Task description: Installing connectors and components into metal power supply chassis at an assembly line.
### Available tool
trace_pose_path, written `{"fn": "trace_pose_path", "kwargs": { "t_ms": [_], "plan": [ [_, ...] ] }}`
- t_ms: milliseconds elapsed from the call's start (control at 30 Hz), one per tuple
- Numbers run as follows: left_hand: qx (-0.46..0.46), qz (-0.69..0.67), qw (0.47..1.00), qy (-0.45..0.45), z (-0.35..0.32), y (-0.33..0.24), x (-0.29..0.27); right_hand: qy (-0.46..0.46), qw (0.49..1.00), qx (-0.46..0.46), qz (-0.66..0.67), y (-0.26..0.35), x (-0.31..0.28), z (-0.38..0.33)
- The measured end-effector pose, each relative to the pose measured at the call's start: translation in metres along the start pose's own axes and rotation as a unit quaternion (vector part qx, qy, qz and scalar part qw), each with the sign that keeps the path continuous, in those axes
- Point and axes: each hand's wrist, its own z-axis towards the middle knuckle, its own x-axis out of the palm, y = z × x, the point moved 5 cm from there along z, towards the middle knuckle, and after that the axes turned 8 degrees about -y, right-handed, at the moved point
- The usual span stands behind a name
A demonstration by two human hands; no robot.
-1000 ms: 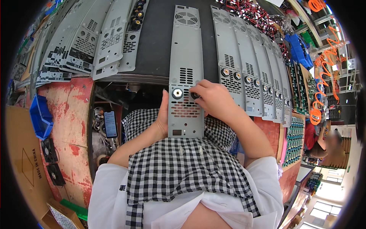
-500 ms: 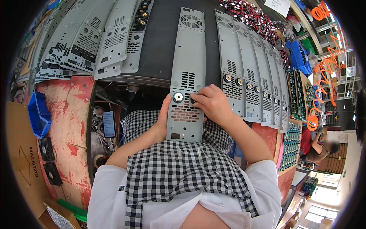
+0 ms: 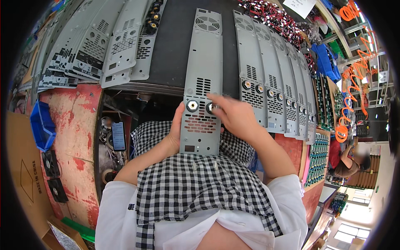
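Note:
A long grey metal panel (image 3: 203,62), with a fan grille and slots, extends from my lap over the table edge. My left hand (image 3: 176,126) grips its left edge; the fingers beneath it are hidden. A round black connector with a bright nut and brass centre (image 3: 192,106) sits on the panel's left side. Beside it is a second round connector (image 3: 210,107), partly covered by my right hand (image 3: 236,116). My right fingers are bent around this second connector, slightly smeared by motion.
Several similar panels (image 3: 273,71) with connectors fitted lie overlapped at right. More grey panels (image 3: 121,50) and loose black connectors (image 3: 152,25) are at left. A wire heap (image 3: 275,16) lies at the back right. Below left are a blue bin (image 3: 42,125) and a phone (image 3: 118,135).
My right fingers have shifted around the second connector, and more of it now shows. The panel has moved slightly left, with my left hand still on its edge.

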Motion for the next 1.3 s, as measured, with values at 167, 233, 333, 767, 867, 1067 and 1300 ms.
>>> {"fn": "trace_pose_path", "kwargs": {
  "t_ms": [167,233,333,767,867,1067,1300],
  "plan": [
    [-0.001,-0.018,0.998,0.06,0.0,-0.002,0.004,0.093,0.995,0.034,0.017,0.0,-0.007,-0.022],
    [-0.004,-0.026,1.0,0.017,0.0,-0.001,0.007,-0.1,0.993,0.002,0.067,0.014,-0.023,-0.012],
    [0.047,0.045,0.996,-0.062,0.003,-0.006,-0.001,-0.034,0.997,0.015,0.064,0.003,-0.011,-0.013],
    [0.003,0.064,0.997,0.04,0.031,-0.016,0.046,0.024,0.982,-0.182,-0.051,0.04,-0.002,-0.037],
    [0.021,0.11,0.992,-0.054,0.044,-0.026,0.056,-0.009,0.984,-0.14,-0.112,0.017,0.004,-0.027],
    [0.019,0.348,0.93,-0.114,0.034,-0.05,0.039,-0.044,0.982,-0.117,-0.143,-0.018,0.004,-0.013],
    [0.369,0.696,0.579,-0.212,-0.066,-0.17,0.055,0.014,0.991,-0.094,-0.09,-0.011,-0.005,-0.007]
  ]
}}
